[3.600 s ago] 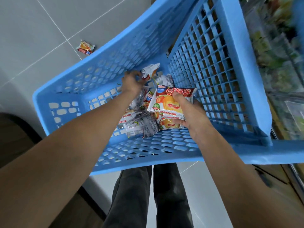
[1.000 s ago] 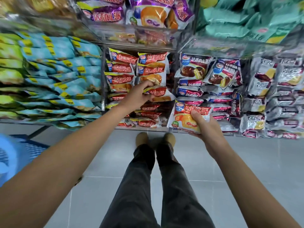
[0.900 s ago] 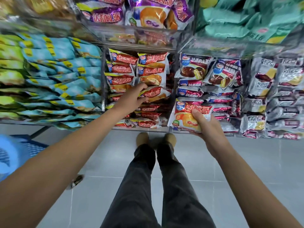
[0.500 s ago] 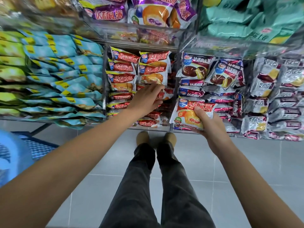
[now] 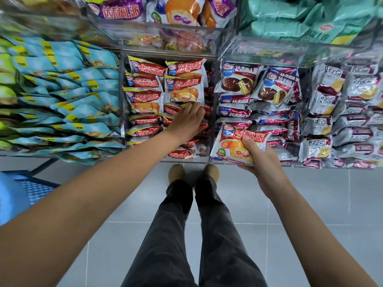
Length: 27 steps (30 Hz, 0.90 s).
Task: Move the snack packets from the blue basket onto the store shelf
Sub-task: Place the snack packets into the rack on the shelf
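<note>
Your left hand (image 5: 187, 123) reaches into the middle compartment of the store shelf (image 5: 165, 55), palm down on the stacked red-and-orange snack packets (image 5: 163, 90); its fingers lie fairly straight across the pile, and whether they hold a packet underneath cannot be told. Your right hand (image 5: 262, 160) grips one red-and-orange packet (image 5: 236, 141), thumb curled over its front and fingers wrapped behind, held just in front of the neighbouring compartment's lower edge. That compartment to the right holds blue-and-red chocolate pie packets (image 5: 257, 85); farther right, silver-and-maroon packets (image 5: 339, 112). To the left, light blue packets with yellow labels (image 5: 68, 96) lie in overlapping rows. Above: purple-labelled packets (image 5: 165, 11) and mint-green bags (image 5: 300, 19). The blue basket (image 5: 18, 193) shows at the left edge, on the grey tiled floor (image 5: 310, 204), well apart from both hands. Your dark trousers (image 5: 186, 235) and tan shoes (image 5: 176, 172) stand below the shelf.
</note>
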{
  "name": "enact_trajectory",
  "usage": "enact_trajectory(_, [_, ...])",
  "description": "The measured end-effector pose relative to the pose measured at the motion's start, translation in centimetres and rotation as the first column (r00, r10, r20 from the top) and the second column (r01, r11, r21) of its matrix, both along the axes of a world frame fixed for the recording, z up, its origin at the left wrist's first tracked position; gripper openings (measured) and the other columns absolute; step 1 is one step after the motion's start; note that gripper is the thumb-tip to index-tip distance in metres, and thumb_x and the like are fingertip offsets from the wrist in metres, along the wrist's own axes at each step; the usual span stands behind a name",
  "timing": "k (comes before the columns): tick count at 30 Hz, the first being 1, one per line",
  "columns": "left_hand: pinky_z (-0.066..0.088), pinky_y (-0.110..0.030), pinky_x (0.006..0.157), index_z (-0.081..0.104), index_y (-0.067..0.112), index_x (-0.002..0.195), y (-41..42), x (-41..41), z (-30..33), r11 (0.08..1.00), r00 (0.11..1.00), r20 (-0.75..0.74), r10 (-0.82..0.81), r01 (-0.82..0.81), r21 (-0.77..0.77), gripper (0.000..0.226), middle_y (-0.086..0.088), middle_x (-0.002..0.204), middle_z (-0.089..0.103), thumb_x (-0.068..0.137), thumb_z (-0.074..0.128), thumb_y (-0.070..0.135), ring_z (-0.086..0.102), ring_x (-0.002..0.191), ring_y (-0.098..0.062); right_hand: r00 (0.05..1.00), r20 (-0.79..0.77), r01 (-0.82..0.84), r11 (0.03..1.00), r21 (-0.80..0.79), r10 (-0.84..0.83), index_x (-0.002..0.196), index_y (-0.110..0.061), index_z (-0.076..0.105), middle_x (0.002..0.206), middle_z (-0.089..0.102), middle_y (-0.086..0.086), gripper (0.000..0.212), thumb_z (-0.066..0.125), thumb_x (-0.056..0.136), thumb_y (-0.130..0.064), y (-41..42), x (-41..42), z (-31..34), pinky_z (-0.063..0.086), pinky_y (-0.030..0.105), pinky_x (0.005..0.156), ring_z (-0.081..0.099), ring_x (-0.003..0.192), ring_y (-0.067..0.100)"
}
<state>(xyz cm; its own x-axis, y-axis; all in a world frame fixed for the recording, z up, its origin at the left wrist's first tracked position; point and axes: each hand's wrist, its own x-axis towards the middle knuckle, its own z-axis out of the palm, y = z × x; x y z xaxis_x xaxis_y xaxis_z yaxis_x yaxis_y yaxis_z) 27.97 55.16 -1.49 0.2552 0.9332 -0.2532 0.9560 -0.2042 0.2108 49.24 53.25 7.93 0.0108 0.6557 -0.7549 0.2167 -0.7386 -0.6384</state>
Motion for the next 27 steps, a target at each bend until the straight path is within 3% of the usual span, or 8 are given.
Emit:
enact_trajectory(5, [0.043,-0.032,0.067,0.045,0.009,0.112,-0.9,-1.1,1.0,0.99,0.963,0.242,0.118,-0.096,-0.099,0.038,-0.013,0.108,0.06,0.086,0.061,0.031,0.058,0.096,-0.028,1.0,-0.01,0.003,1.0,0.008,-0.003,0.095,-0.027,0.059,0.093,0.074,-0.002,0.022,0.066,0.082,-0.043,0.0,-0.2,0.2,0.056,0.028,0.069,0.073,0.077,0.01])
enact_trajectory(11, [0.034,-0.04,0.096,0.059,0.009,0.112,-1.0,0.2,0.5,0.993,0.991,0.071,0.111,-0.114,0.044,0.032,-0.009,0.12,0.052,0.086,0.058,0.028,0.04,0.117,-0.029,1.0,-0.006,-0.015,1.0,0.003,0.015,0.097,-0.027,0.059,0.096,0.074,-0.001,0.024,0.066,0.082,-0.043,-0.2,-0.7,0.1,0.058,0.031,0.074,0.073,0.081,0.012])
enact_trajectory(18, [0.042,-0.036,0.077,0.048,0.005,0.11,-1.0,-0.8,0.6,0.98,0.96,0.202,0.194,-0.201,0.012,0.041,-0.013,0.111,0.06,0.086,0.059,0.036,0.054,0.105,-0.03,0.999,-0.008,0.034,0.999,0.032,-0.033,0.116,-0.019,0.056,0.105,0.072,0.002,0.041,0.065,0.083,-0.042,-0.2,-1.0,0.4,0.058,0.031,0.077,0.072,0.087,0.015])
enact_trajectory(21, [0.042,-0.035,0.084,0.046,0.008,0.121,-1.9,-1.6,2.0,0.974,0.939,0.265,0.219,-0.225,-0.01,0.041,-0.012,0.123,0.055,0.09,0.055,0.032,0.053,0.11,-0.029,0.999,0.016,0.033,0.998,0.057,-0.034,0.112,-0.02,0.056,0.105,0.071,0.003,0.042,0.067,0.08,-0.045,0.2,-1.8,0.6,0.057,0.036,0.084,0.071,0.091,0.016])
enact_trajectory(23, [0.041,-0.027,0.09,0.046,0.014,0.126,-3.3,-2.0,3.3,0.894,0.768,0.477,0.426,-0.44,-0.09,0.042,-0.005,0.127,0.054,0.091,0.05,0.037,0.053,0.113,-0.018,1.0,0.015,-0.014,0.995,0.095,0.013,0.108,-0.022,0.056,0.103,0.071,0.001,0.038,0.067,0.08,-0.045,0.7,-3.0,0.7,0.058,0.03,0.079,0.071,0.086,0.012])
enact_trajectory(24, [0.039,-0.023,0.093,0.045,0.019,0.127,-4.0,-2.2,4.3,0.813,0.575,0.603,0.553,-0.531,-0.24,0.045,0.001,0.128,0.053,0.091,0.046,0.045,0.051,0.113,-0.009,0.999,0.009,-0.049,0.992,0.12,0.048,0.108,-0.023,0.056,0.101,0.07,0.0,0.036,0.066,0.081,-0.045,1.0,-3.9,0.7,0.057,0.023,0.071,0.071,0.081,0.006])
enact_trajectory(26, [0.039,-0.027,0.101,0.042,0.029,0.13,-4.6,-2.6,5.9,0.649,0.144,0.667,0.731,-0.447,-0.615,0.058,0.01,0.132,0.05,0.084,0.04,0.063,0.048,0.118,-0.003,0.992,-0.023,-0.115,0.978,0.176,0.12,0.105,-0.023,0.056,0.095,0.069,-0.005,0.03,0.066,0.083,-0.041,1.7,-6.2,0.6,0.052,0.011,0.058,0.069,0.072,-0.003])
enact_trajectory(27, [0.04,-0.03,0.103,0.041,0.031,0.13,-4.7,-3.1,6.1,0.616,0.051,0.644,0.763,-0.357,-0.702,0.061,0.013,0.131,0.05,0.081,0.041,0.067,0.048,0.12,-0.004,0.987,-0.039,-0.142,0.97,0.199,0.153,0.102,-0.026,0.056,0.093,0.068,-0.008,0.025,0.066,0.083,-0.039,2.0,-7.5,0.5,0.05,0.008,0.057,0.068,0.071,-0.005])
